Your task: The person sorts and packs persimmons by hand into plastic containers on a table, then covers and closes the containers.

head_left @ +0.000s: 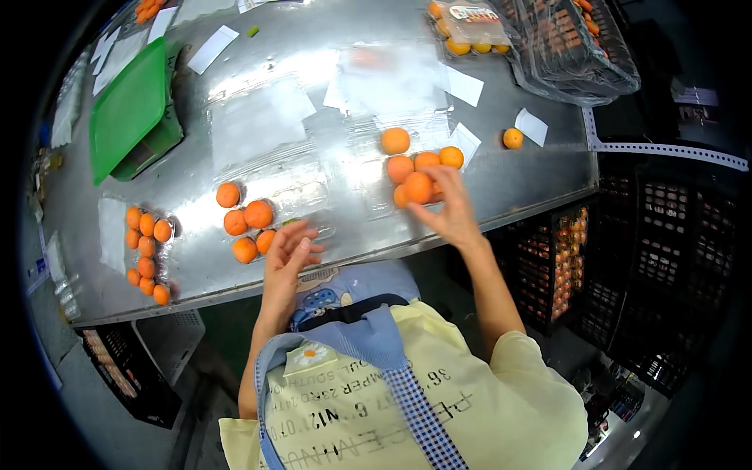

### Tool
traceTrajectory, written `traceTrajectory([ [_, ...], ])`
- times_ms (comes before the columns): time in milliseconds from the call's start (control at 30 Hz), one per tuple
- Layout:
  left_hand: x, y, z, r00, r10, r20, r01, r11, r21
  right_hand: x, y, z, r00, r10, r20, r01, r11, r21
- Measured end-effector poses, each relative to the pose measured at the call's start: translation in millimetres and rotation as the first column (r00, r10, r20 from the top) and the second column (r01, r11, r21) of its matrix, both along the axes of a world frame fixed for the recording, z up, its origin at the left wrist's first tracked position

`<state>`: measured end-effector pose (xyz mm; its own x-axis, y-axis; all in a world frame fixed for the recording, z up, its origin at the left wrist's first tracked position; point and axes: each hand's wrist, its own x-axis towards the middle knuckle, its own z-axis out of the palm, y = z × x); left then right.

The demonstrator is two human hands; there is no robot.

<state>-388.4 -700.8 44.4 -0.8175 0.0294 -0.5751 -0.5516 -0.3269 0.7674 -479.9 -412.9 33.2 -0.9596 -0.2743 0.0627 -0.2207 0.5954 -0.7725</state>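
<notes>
1. Two hands work over a grey metal table [509, 184]. Right hand [453, 215]: thumb and fingers grasp a round orange fruit [417, 188] in the right cluster, at a clear plastic tray [378, 197].
2. Left hand [287, 262]: loosely open, beside the middle cluster's near fruit [265, 240].
3. Handling (judged): light, firm, bruisable, prone to roll; hold around the middle.

The right hand [454, 218] had its fingers at an orange [418, 187] above a cluster of oranges [399, 168] — the left hand [288, 258], fingers loosely spread, was just beside another cluster [235, 222] on the metal desk [352, 235].
</notes>
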Motion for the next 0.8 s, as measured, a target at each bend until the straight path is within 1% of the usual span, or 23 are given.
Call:
traceTrajectory([
  [33,0.0,1.0,-1.6,0.999,0.044,-0.003,-0.044,0.999,0.011,-1.7,16.6,0.2,0.997,-0.061,0.046,0.061,0.998,-0.01],
  [133,-0.1,-1.5,-7.7,0.999,0.036,0.002,-0.036,0.999,-0.002,-22.2,46.0,-0.9,0.99,-0.137,0.027,0.135,0.99,0.04],
  [233,-0.4,0.8,-7.5,0.999,0.045,0.002,-0.045,0.999,-0.005,-53.5,48.2,-3.3,0.992,-0.093,-0.088,0.104,0.986,0.129],
  [367,2.1,1.7,-6.5,1.0,0.031,-0.001,-0.031,1.0,-0.004,-93.3,37.1,-11.6,0.992,0.054,-0.118,-0.021,0.964,0.266],
  [467,5.3,-0.9,-4.2,0.998,0.055,0.007,-0.055,0.998,-0.025,-111.8,33.9,-18.6,0.982,0.161,-0.099,-0.108,0.907,0.407],
  [567,7.6,-4.6,-3.5,0.995,0.102,0.004,-0.101,0.994,-0.029,-124.2,38.0,-30.0,0.966,0.256,-0.036,-0.211,0.86,0.464],
  [667,8.2,-9.8,-7.2,0.991,0.134,-0.009,-0.134,0.991,-0.017,-130.2,36.0,-26.7,0.95,0.272,0.155,-0.313,0.82,0.48],
  [800,9.1,-10.1,-8.0,0.989,0.15,-0.007,-0.15,0.989,-0.01,-137.4,40.7,-39.0,0.926,0.348,0.143,-0.376,0.83,0.411],
])
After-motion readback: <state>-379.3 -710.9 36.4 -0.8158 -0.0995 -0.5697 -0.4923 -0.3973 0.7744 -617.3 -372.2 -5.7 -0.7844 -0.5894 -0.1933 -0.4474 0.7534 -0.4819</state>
